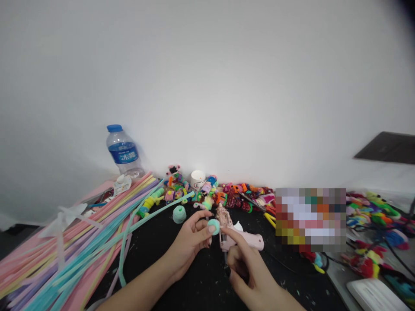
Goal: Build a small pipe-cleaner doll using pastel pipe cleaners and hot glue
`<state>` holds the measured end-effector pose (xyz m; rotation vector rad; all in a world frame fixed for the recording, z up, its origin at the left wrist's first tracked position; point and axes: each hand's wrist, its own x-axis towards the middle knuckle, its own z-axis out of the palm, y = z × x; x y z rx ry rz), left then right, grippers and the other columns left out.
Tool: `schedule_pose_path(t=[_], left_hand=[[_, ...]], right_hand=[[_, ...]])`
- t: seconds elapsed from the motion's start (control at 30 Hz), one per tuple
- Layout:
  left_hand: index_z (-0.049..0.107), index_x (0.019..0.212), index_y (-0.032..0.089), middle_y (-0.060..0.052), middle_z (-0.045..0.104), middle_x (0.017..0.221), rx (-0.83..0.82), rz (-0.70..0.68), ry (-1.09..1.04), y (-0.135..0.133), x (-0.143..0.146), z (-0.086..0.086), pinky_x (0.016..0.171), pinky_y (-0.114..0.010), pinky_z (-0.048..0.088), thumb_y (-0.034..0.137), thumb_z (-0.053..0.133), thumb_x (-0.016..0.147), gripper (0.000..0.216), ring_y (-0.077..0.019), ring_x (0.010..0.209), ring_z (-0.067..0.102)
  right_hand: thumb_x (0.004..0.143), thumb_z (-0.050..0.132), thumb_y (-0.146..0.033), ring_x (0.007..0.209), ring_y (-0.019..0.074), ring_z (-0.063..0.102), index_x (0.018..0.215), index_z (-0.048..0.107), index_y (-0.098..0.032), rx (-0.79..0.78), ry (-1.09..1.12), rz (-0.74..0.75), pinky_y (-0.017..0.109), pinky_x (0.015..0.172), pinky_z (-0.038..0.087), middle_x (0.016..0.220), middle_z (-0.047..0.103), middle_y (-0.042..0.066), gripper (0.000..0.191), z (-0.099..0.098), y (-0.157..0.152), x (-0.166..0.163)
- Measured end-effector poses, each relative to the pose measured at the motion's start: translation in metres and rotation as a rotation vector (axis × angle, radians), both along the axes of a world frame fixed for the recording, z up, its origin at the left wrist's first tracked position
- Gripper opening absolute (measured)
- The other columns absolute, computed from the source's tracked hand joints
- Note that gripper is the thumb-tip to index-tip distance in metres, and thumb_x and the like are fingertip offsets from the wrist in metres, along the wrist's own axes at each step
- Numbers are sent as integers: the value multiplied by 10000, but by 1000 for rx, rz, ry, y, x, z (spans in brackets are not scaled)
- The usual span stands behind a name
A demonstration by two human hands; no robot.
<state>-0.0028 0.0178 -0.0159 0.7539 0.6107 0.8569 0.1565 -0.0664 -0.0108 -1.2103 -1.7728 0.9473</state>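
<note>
Dozens of fuzzy stems (90,242) in pink, yellow, lilac and turquoise fan out across the lower left of the frame. Above them, left of centre, a clear bottle (125,151) with a blue cap and blue label stands near the wall. Next to the stems' upper right ends lies a yellow and mint figure (151,203), and beyond it a mint coil (179,214) sits on the black tabletop (145,242).

In the middle of the frame comes the left hand (193,233), below a white cup (198,180) set among colourful figures, its thumb and fingers pinched together on a rolled mint disc (213,226). Just right of the disc lies a pink glue gun (248,239), its front end stained brown. Lower down, the right hand (251,268) stretches its index finger to the disc's right edge; its other fingers are curled, and I cannot tell whether they close on anything.

Farther right, yellow handles (270,220) poke out beside a pixelated patch. Fuzzy figures (372,207) crowd the right edge, with a white box (372,293) in the lower right corner.
</note>
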Motion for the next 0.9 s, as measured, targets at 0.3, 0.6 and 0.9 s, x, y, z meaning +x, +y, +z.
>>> schedule_pose_path(t=[0.3,0.6,0.9], left_hand=[[540,1007,185,45,525,625,4,-17,0,-1,0,2,504,-181,350,278,689,732,326,-62,511,473],[526,1030,177,40,521,639,5,-24,-3,0,0,3,500,-174,353,279,672,750,332,-56,512,463],[526,1040,177,43,512,644,-11,-3,-21,0,0,2,501,-180,364,279,671,750,340,-53,505,455]], right_hand=[[761,435,-105,533,111,383,1396,141,-240,51,-28,28,213,472,294,717,467,-19,713,0,1,1],[745,427,-81,565,125,445,1423,132,-222,195,-200,33,227,519,361,702,523,-13,752,1,0,1],[731,428,-79,561,132,467,1424,135,-211,240,-218,36,238,523,380,695,548,-6,764,6,0,0]])
